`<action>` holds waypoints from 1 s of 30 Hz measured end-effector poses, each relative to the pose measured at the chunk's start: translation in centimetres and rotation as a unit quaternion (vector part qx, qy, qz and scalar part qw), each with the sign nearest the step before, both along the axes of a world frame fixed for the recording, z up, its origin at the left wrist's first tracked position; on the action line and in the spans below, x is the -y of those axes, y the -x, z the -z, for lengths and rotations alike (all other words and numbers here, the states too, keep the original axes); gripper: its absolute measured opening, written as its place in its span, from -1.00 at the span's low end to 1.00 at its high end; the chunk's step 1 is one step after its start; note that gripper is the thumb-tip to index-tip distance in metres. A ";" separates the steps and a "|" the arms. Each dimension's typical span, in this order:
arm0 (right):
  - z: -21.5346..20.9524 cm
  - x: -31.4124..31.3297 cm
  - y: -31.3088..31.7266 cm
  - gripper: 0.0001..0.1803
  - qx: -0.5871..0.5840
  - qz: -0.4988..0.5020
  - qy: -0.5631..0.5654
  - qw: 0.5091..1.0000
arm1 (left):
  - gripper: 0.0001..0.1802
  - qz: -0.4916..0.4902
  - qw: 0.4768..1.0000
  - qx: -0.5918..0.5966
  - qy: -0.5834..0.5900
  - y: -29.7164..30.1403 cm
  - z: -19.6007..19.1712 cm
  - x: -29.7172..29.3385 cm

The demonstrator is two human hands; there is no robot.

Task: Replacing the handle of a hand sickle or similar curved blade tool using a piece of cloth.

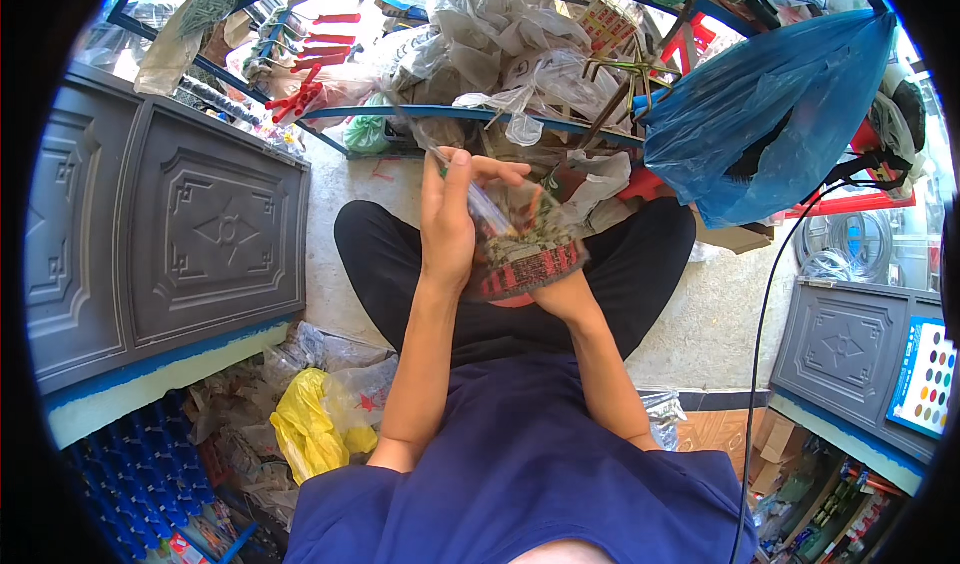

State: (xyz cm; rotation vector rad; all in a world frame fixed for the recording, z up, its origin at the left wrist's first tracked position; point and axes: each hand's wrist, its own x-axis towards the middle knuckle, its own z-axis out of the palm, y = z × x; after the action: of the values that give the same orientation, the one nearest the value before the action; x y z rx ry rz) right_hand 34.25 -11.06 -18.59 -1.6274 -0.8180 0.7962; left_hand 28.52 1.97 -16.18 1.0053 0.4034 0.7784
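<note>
In front of my lap I hold a see-through plastic bag [495,219] with dark, patterned stuff showing in it. Its lower end has a red-and-black checked band [530,270]; what the contents are, I cannot make out. My left hand [450,214] is at the bag's left edge, thumb up and fingers reaching across its top. A thin clear strip runs up and away from between this thumb and the fingers. From the right, my right hand [563,294] supports the bag from behind and below, most of its fingers hidden by it.
Ahead, a blue-framed rack [390,111] holds crumpled plastic bags [500,24] and red-handled tools [325,49]. A large blue bag [770,114] hangs at the right, near a black cable [765,334]. Grey cabinets [225,204] flank me, and a yellow bag [310,424] lies low at left.
</note>
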 end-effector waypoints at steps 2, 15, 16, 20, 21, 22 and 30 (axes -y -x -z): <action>4.1 0.8 0.6 -0.65 -0.010 -0.039 -0.001 0.999 | -0.72 0.063 0.997 -0.024 -0.037 0.1 -0.1 -0.3; 4.9 0.5 2.1 -0.68 0.135 -0.030 -0.062 0.989 | -0.72 0.056 0.995 -0.063 -0.057 -0.2 -0.1 -2.2; 4.5 0.5 2.1 -0.68 0.135 -0.031 -0.061 0.988 | -0.72 0.055 0.995 -0.063 -0.056 -0.2 0.3 -2.5; 3.8 0.4 2.1 -0.79 -0.037 0.112 -0.039 0.992 | -0.76 0.163 0.982 0.042 -0.090 -0.3 0.2 -2.2; 3.8 0.1 2.0 -0.83 -0.107 0.172 -0.110 0.973 | -0.76 0.191 0.977 0.047 -0.086 -0.1 -0.1 -1.9; 3.6 -0.1 1.7 -0.85 -0.127 0.184 -0.112 0.968 | -0.74 0.243 0.967 0.060 -0.044 0.3 0.0 -2.1; 2.4 -0.3 1.6 -0.85 0.084 0.052 -0.045 0.994 | -0.44 0.107 0.947 -0.093 -0.288 1.0 -0.1 -1.0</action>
State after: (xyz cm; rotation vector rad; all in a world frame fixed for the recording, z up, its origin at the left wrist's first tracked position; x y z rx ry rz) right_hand 32.62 -10.74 -20.95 -1.6588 -0.8675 0.5466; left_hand 27.56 2.97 -16.09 1.6524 0.2204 0.6133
